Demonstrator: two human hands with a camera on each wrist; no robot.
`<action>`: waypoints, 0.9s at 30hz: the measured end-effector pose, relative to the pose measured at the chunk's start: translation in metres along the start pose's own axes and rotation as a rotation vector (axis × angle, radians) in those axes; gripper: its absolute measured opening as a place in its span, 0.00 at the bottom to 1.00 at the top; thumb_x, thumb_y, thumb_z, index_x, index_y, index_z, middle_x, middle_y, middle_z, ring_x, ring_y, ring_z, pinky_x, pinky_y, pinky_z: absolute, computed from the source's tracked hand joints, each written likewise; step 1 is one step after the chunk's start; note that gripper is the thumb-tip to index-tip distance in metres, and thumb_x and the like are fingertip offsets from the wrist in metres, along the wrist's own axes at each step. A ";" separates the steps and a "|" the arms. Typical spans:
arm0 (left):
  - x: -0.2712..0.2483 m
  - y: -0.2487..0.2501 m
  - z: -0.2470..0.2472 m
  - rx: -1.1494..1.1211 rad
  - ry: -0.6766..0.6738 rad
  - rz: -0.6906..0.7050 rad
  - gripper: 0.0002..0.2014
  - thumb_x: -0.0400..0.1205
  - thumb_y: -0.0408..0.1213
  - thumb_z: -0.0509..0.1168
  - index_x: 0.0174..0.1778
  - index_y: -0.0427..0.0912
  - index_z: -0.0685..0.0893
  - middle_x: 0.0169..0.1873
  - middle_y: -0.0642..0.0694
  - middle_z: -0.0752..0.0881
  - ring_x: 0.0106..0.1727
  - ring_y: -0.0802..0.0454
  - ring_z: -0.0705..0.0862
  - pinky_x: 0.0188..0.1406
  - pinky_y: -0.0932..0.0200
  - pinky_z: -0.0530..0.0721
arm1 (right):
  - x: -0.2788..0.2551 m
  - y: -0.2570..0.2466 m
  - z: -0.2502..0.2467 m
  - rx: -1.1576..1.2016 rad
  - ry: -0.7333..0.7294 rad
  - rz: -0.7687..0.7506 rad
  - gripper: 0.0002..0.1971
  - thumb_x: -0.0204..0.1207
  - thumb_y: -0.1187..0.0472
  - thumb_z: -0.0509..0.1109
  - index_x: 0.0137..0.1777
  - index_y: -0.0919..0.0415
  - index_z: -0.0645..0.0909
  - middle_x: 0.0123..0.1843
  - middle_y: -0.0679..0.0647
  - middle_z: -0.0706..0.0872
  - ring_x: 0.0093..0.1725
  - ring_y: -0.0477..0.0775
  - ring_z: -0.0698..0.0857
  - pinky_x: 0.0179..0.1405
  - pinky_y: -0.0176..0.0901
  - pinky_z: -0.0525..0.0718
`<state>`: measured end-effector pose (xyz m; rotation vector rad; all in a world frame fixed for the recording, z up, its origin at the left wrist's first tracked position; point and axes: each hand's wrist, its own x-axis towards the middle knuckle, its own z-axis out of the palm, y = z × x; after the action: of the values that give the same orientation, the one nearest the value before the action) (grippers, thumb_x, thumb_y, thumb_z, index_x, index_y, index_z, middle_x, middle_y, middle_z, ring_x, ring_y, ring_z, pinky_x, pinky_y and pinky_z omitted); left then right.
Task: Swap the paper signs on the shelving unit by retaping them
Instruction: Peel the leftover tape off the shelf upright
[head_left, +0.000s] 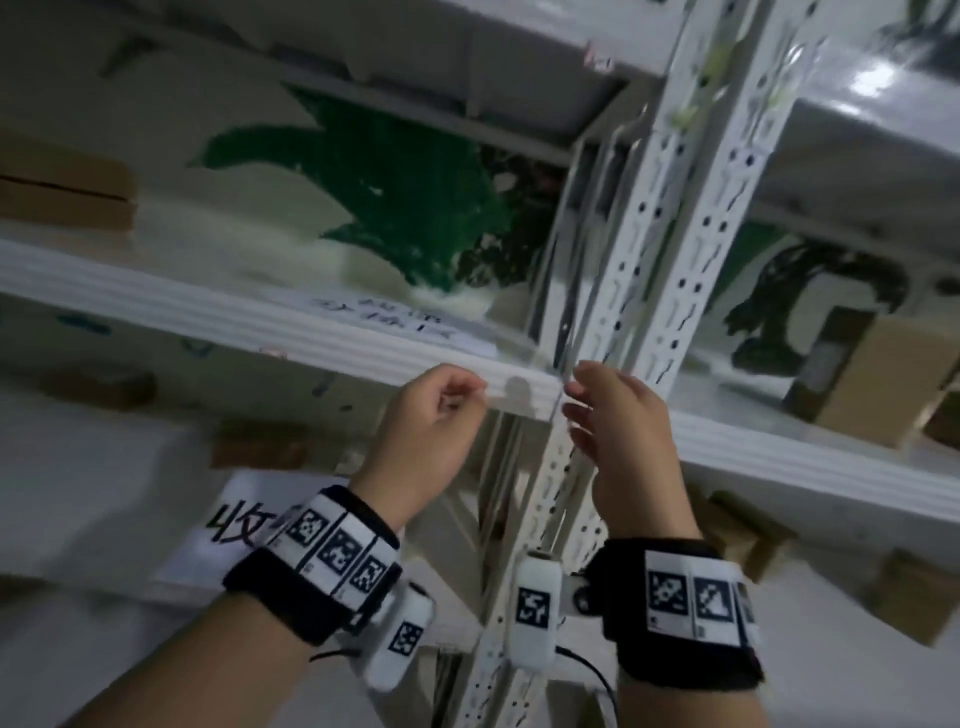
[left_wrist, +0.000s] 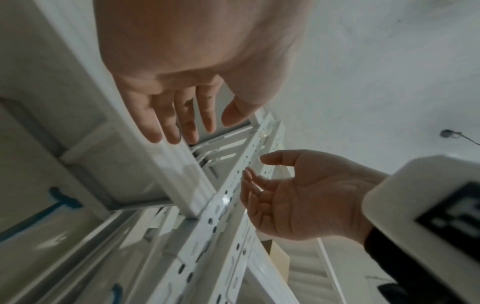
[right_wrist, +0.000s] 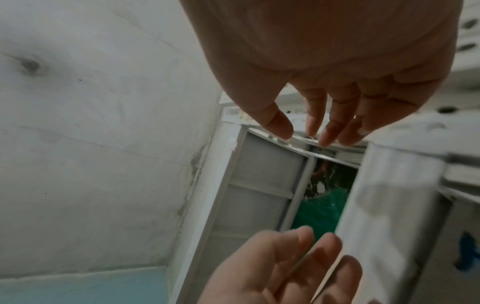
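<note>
My left hand (head_left: 467, 397) and right hand (head_left: 571, 400) are raised side by side at the right end of a white shelf beam (head_left: 260, 332), where it meets the perforated upright (head_left: 675, 260). In the left wrist view the left hand (left_wrist: 197, 123) has fairly straight fingers close to the beam, thumb apart. The right hand (left_wrist: 257, 170) shows a bare palm with loosely bent fingers. Neither hand visibly holds anything. A handwritten paper sign (head_left: 384, 317) lies on the shelf just above the beam. A second sign (head_left: 234, 525) with large black characters sits lower left, partly hidden by my left wrist.
Cardboard boxes stand on the shelves at right (head_left: 872, 374) and upper left (head_left: 62, 192). More boxes sit on the lower shelf (head_left: 743, 535). A wall with a green painting (head_left: 415, 208) lies behind the unit. Another shelf (head_left: 467, 47) runs overhead.
</note>
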<state>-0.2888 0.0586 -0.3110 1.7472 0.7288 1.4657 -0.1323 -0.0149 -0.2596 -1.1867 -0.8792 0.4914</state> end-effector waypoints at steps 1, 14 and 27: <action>0.005 0.010 0.005 -0.005 -0.004 0.013 0.05 0.88 0.38 0.68 0.54 0.49 0.89 0.45 0.57 0.89 0.50 0.65 0.87 0.51 0.65 0.83 | 0.004 -0.013 -0.006 -0.005 0.021 -0.021 0.10 0.82 0.53 0.70 0.59 0.55 0.86 0.51 0.52 0.90 0.50 0.54 0.88 0.47 0.46 0.81; 0.105 0.155 0.064 0.223 -0.122 0.294 0.24 0.88 0.45 0.67 0.81 0.51 0.79 0.78 0.53 0.81 0.79 0.54 0.78 0.80 0.47 0.78 | 0.085 -0.159 -0.029 -0.025 0.063 -0.415 0.23 0.82 0.61 0.68 0.78 0.58 0.77 0.57 0.46 0.83 0.46 0.36 0.81 0.37 0.31 0.79; 0.140 0.126 0.099 1.041 -0.167 0.605 0.41 0.90 0.36 0.62 0.94 0.42 0.45 0.91 0.48 0.31 0.88 0.55 0.37 0.85 0.55 0.36 | 0.162 -0.183 -0.045 -0.234 0.371 -0.799 0.11 0.82 0.59 0.75 0.61 0.54 0.81 0.48 0.44 0.87 0.45 0.36 0.87 0.47 0.30 0.89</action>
<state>-0.1687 0.0808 -0.1366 3.0511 1.0255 1.3445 -0.0206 0.0188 -0.0400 -0.9841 -1.0103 -0.4754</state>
